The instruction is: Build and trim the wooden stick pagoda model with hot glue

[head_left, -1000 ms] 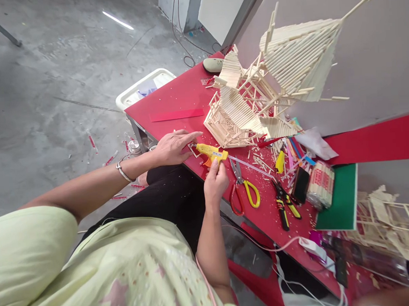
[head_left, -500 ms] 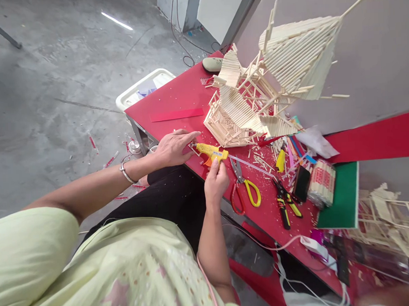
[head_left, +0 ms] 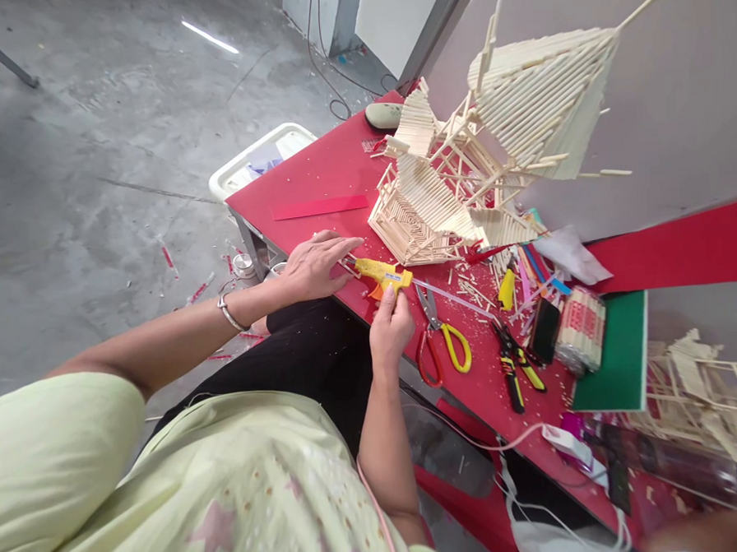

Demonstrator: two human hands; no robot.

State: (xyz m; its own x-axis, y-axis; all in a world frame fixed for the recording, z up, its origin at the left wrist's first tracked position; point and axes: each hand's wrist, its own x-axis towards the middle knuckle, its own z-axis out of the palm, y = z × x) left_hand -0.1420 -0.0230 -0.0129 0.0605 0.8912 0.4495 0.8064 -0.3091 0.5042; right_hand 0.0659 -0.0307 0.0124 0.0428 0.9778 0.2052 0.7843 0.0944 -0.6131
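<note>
My right hand (head_left: 391, 328) grips a yellow hot glue gun (head_left: 381, 273) with an orange trigger, its nozzle pointing left. A long clear glue stick (head_left: 453, 297) juts from the gun's back end. Close to the nozzle is my left hand (head_left: 318, 265), its index finger stretched forward over the table's edge. Its thumb side looks closed around something small, with pale stick ends showing near the nozzle; the hand hides most of it. Just beyond both hands stands a model building (head_left: 432, 198) of thin wooden sticks, with curved roof panels.
Red-and-yellow-handled scissors (head_left: 439, 342) and black-yellow pliers (head_left: 514, 367) lie right on the red table (head_left: 314, 172). Nearby are a phone (head_left: 544, 331), a bundle of sticks (head_left: 581, 329) and a green board (head_left: 613, 362). A pink cord (head_left: 513, 443) and power strip (head_left: 574, 453) sit at the table's edge.
Almost nothing differs. Both hands and the glue gun keep their places, with only a very slight shift of the whole view.
</note>
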